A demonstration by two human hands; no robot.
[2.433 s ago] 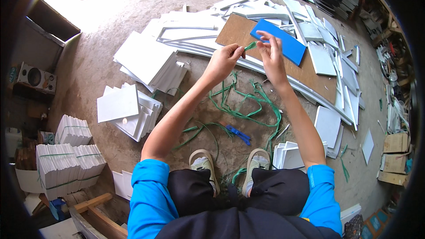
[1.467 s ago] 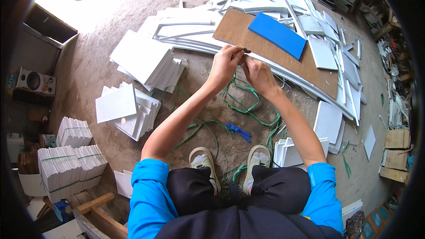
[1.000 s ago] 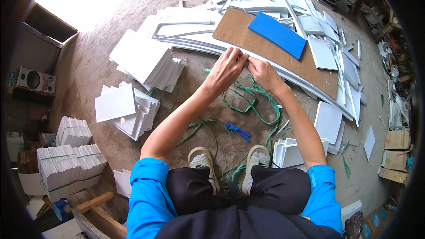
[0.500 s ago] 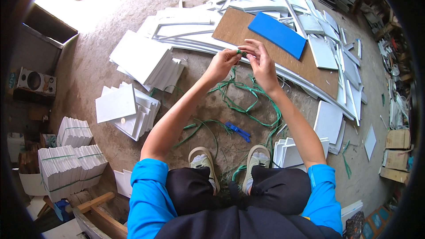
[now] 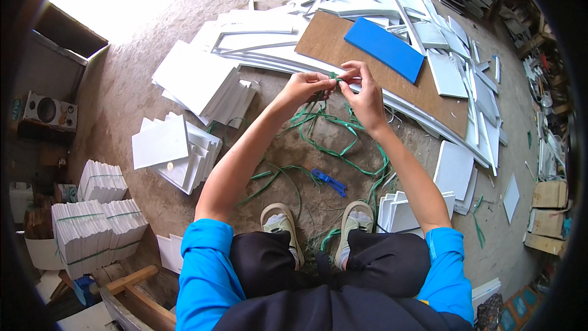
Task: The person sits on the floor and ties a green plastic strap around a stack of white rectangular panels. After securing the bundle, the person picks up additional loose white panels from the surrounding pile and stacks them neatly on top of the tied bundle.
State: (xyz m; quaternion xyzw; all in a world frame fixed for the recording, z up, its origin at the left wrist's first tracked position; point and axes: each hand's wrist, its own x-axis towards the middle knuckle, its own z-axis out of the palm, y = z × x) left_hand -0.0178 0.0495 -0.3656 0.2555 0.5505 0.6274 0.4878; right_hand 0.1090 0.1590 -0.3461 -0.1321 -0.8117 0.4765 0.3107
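Observation:
Green plastic twine [image 5: 334,76] is pinched between my two hands, held up in front of me above the floor. My left hand [image 5: 309,86] has its fingers closed on the strands, some of which hang below it. My right hand [image 5: 362,91] pinches the same twine at the fingertips, close beside the left. Whether there is a knot is too small to tell. More of the green twine [image 5: 343,152] lies in loose tangled loops on the floor beneath. A blue tool [image 5: 329,182] rests near my feet, its kind not plain.
White boards lie in stacks [image 5: 199,79] at the left. Beyond my hands, a brown board [image 5: 392,76] and a blue panel [image 5: 384,48] top a wide pile of white offcuts. Tied white bundles [image 5: 82,233] stand at lower left, near a wooden frame [image 5: 131,282].
Both hands have come slightly lower and work closer together on the twine. My right fingers have curled in more, and strands now hang below my left hand.

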